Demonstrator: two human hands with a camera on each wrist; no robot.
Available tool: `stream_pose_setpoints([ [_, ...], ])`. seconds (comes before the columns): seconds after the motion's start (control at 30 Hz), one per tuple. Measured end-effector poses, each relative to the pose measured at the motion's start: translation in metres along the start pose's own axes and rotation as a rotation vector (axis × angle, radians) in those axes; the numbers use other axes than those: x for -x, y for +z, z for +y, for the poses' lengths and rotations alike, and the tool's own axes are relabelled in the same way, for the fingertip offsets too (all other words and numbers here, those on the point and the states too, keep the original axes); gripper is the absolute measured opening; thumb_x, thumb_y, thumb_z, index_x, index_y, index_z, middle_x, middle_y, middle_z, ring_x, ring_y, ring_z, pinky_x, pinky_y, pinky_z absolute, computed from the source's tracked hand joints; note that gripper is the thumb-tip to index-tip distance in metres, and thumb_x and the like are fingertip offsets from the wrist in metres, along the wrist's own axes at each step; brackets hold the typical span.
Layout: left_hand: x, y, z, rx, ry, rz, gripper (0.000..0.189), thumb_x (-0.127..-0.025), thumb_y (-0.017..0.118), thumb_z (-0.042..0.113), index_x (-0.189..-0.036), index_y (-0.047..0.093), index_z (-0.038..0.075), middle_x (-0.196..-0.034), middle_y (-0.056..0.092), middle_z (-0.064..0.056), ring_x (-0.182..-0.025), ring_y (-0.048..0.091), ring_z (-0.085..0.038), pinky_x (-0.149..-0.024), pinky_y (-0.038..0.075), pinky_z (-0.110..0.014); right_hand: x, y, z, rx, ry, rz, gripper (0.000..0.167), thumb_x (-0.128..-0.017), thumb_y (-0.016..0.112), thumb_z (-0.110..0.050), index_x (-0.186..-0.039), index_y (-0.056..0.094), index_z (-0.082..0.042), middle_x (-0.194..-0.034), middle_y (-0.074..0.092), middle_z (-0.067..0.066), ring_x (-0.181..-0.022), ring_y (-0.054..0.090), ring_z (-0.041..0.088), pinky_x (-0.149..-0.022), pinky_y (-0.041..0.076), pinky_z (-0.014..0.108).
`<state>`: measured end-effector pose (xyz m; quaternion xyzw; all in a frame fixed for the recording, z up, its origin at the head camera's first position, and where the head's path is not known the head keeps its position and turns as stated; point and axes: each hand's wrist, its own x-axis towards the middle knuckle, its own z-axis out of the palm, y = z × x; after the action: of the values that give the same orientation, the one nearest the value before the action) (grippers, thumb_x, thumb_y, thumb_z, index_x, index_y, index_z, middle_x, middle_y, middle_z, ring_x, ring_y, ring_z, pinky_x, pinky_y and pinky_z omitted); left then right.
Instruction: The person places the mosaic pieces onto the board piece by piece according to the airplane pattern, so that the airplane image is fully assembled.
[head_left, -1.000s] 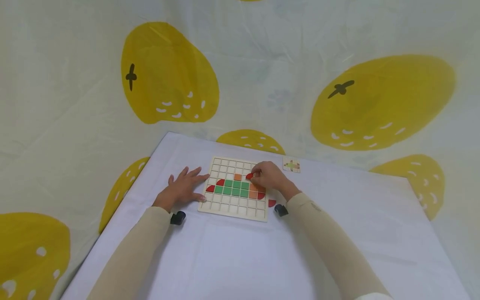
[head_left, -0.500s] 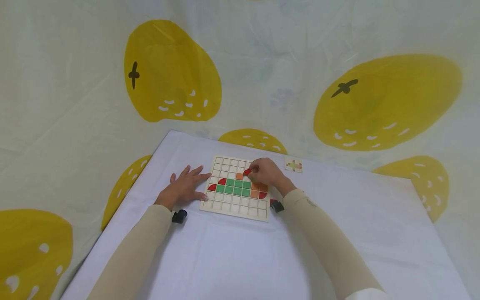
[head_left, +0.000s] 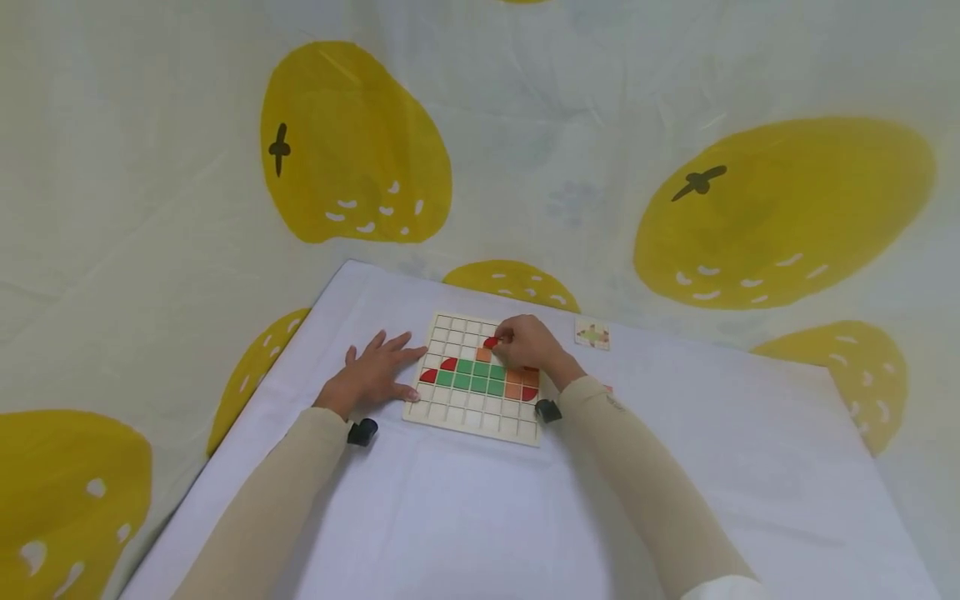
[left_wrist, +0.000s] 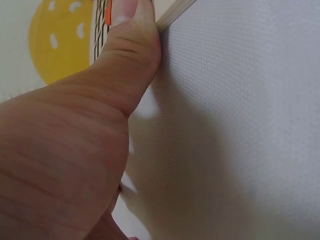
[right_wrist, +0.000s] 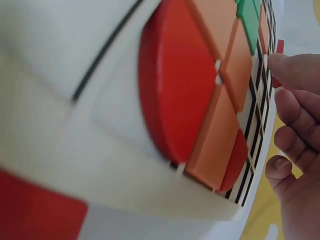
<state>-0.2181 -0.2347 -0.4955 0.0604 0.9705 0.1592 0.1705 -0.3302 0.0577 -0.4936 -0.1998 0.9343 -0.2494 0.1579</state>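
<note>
A pale square grid board [head_left: 480, 421] lies on the table, partly filled with green tiles [head_left: 478, 377], orange tiles [head_left: 513, 389] and red quarter-round tiles [head_left: 427, 376]. My right hand [head_left: 528, 343] pinches a red tile [head_left: 490, 342] between thumb and index finger, right by a single orange square [head_left: 483, 354] in the upper part of the grid. The right wrist view shows that pinched red tile [right_wrist: 276, 82] edge-on. My left hand [head_left: 371, 375] has its fingers spread at the board's left edge, thumb [left_wrist: 130, 40] against the rim. Its other fingers are mostly hidden in the left wrist view.
A small pattern card [head_left: 592, 333] lies beyond the board at the right. One loose red piece [right_wrist: 35, 210] rests beside the board's right edge. A small orange-red bit [head_left: 609, 388] shows past the right sleeve. White cloth [head_left: 465, 517] covers the table; a patterned curtain hangs behind.
My right hand has shifted left across the board with the red tile, bringing it close above the single orange square. My left hand has stayed at the board's left edge.
</note>
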Motion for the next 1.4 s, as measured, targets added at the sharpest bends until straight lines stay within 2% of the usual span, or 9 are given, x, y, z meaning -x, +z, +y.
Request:
stream_pose_setpoints([
  [0.27,0.002,-0.002,0.001,0.008,-0.015,-0.005,0.093,-0.084,0.082,0.053,-0.162,0.033,0.042,-0.178,0.014,-0.001,-0.164,0.0,-0.042,-0.121,0.004,-0.082,-0.006,-0.001,-0.005,0.013,-0.028,0.002,0.027,-0.097,0.074,-0.027,-0.118,0.075,-0.01,-0.101,0.068,0.005,-0.099,0.059,0.025,-0.089,0.052,0.036],
  [0.43,-0.001,-0.001,0.001,-0.004,-0.029,-0.024,0.094,-0.084,0.081,0.055,-0.162,0.031,0.044,-0.178,0.013,0.0,-0.165,-0.001,-0.041,-0.121,0.004,-0.082,-0.009,-0.002,-0.008,-0.004,-0.05,0.007,0.026,-0.097,0.074,-0.026,-0.115,0.076,-0.008,-0.1,0.069,0.007,-0.098,0.059,0.025,-0.091,0.053,0.037],
  [0.67,-0.004,0.0,0.0,-0.003,-0.037,-0.035,0.095,-0.083,0.082,0.056,-0.162,0.031,0.044,-0.178,0.014,0.0,-0.165,-0.001,-0.041,-0.121,0.004,-0.082,-0.009,0.002,-0.006,-0.035,-0.026,-0.016,0.025,-0.097,0.074,-0.025,-0.115,0.074,-0.008,-0.102,0.069,0.007,-0.1,0.059,0.025,-0.092,0.053,0.037],
  [0.83,-0.002,0.001,0.001,-0.015,-0.029,-0.024,0.094,-0.083,0.082,0.055,-0.162,0.031,0.044,-0.178,0.014,0.0,-0.164,0.0,-0.042,-0.121,0.005,-0.082,-0.007,0.006,-0.003,-0.06,-0.021,-0.01,0.025,-0.096,0.073,-0.027,-0.116,0.074,-0.011,-0.102,0.067,0.006,-0.1,0.059,0.026,-0.088,0.053,0.037],
  [1.1,-0.002,0.002,0.003,-0.018,-0.016,-0.023,0.093,-0.085,0.081,0.054,-0.163,0.032,0.042,-0.178,0.013,-0.001,-0.164,0.0,-0.042,-0.121,0.005,-0.082,-0.001,0.009,0.0,-0.073,-0.06,0.007,0.027,-0.1,0.067,-0.024,-0.122,0.074,-0.011,-0.099,0.066,0.006,-0.094,0.059,0.025,-0.08,0.05,0.036],
  [1.4,0.0,0.0,0.001,-0.008,-0.02,-0.018,0.094,-0.084,0.081,0.053,-0.163,0.031,0.042,-0.178,0.014,-0.001,-0.164,0.0,-0.043,-0.121,0.004,-0.082,0.01,0.001,0.006,-0.074,-0.062,0.036,0.022,-0.098,0.066,-0.022,-0.114,0.078,-0.013,-0.107,0.07,0.006,-0.102,0.058,0.026,-0.095,0.052,0.041],
])
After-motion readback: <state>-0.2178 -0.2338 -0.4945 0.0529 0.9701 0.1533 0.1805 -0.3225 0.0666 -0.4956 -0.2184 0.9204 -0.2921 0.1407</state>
